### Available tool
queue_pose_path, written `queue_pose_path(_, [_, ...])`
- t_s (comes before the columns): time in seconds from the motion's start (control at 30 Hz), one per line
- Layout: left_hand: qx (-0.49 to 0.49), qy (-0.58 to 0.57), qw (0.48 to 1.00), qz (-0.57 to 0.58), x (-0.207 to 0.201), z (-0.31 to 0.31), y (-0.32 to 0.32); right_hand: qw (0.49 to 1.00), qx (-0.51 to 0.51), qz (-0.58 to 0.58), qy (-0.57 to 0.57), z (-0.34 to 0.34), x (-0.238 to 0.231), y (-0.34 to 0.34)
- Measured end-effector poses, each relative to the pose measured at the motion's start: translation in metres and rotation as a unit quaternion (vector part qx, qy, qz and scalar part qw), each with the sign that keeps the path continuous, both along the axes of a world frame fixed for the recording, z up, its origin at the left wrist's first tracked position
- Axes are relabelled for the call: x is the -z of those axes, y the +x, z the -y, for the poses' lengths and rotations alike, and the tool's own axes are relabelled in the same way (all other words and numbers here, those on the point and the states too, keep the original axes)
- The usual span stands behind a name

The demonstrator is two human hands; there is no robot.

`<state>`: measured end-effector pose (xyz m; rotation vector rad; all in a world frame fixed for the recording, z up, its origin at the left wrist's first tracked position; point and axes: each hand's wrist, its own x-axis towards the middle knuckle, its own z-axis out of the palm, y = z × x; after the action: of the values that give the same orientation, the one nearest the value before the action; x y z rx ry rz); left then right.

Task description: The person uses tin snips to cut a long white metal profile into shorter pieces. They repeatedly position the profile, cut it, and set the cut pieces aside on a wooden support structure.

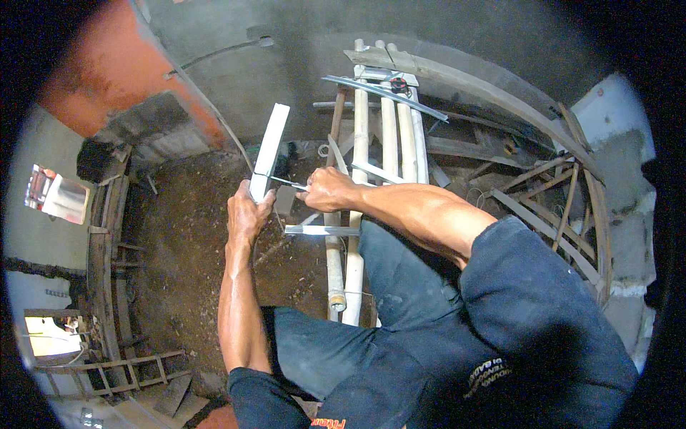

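My left hand (250, 212) grips the lower end of a flat white strip (273, 139), which points up and away from me. A thin dark line crosses the strip just above my fingers. My right hand (330, 189) is closed to the right of it, around a thin, light-coloured rod-like thing (289, 184) that reaches toward the strip. Whether it is a tool or a taut cord I cannot tell. Below my right hand, a short pale metal-looking channel (321, 230) lies across the bamboo poles (361, 129).
Several bamboo poles form a raised platform under my right side. Metal profiles (386, 96) lie across its far end. A long plank (457, 75) curves along the back wall. Loose timber (550, 193) is piled at right. A wooden ladder (121, 372) lies lower left, on a dirt floor (179, 243).
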<state>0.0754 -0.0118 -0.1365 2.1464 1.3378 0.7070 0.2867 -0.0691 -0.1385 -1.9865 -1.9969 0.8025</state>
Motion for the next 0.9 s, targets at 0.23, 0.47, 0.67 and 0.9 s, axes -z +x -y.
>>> queue_pose_path(0.23, [-0.093,0.162,0.969,-0.163,0.0,0.024,0.014,0.999,0.047,-0.01,-0.018,-0.002,-0.002,-0.008])
queue_pose_path(0.47, [-0.109,0.238,0.958,-0.112,0.003,0.027,0.027,0.996,0.073,-0.029,-0.046,-0.004,-0.016,-0.006])
queue_pose_path(0.67, [-0.136,0.091,0.984,-0.066,-0.01,0.024,0.017,0.999,0.039,-0.003,0.003,-0.001,-0.026,0.002])
queue_pose_path(0.9, [-0.056,0.08,0.988,0.123,-0.003,0.02,0.003,0.997,0.036,-0.041,0.048,-0.005,-0.013,0.012])
